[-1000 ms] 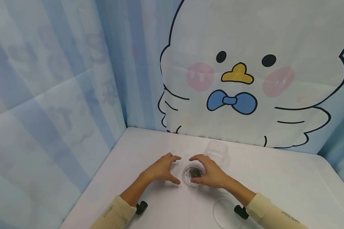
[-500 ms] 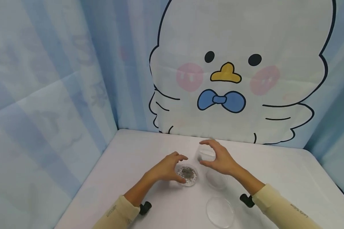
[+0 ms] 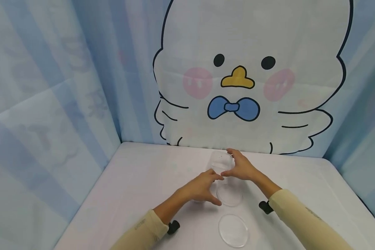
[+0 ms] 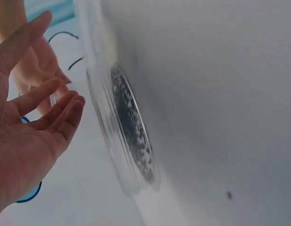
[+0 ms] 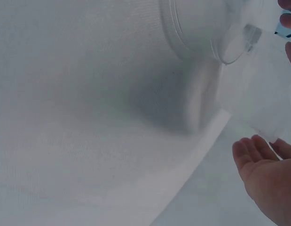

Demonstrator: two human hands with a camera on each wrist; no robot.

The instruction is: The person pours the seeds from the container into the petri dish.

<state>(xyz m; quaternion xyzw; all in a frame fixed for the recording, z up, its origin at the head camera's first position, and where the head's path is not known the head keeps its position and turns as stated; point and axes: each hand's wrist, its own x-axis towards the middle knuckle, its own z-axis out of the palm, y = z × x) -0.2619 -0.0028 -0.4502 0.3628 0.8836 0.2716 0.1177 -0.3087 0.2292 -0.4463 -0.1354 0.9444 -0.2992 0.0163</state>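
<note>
A clear plastic container [image 3: 220,160] with a few dark specks stands near the back of the white table. My right hand [image 3: 242,167] is at its right end, thumb and fingers spread to either side; the right wrist view has the fingertips [image 5: 248,145] right at the container's edge. My left hand [image 3: 201,188] hangs above the table with spread fingers and holds nothing. Below it, mostly hidden in the head view, is a clear round dish [image 4: 131,127] of dark and white bits, plain in the left wrist view.
One clear round lid-like disc [image 3: 232,231] lies near the front of the table [image 3: 150,173]. Another clear round piece [image 3: 229,195] lies between it and the container. Printed curtains [image 3: 187,128] stand behind the back edge and at the sides.
My right hand has gone from the round dish to the container, then shifted toward its right end. My left hand has moved right and forward, now covering the dish. The head view has turned slightly right.
</note>
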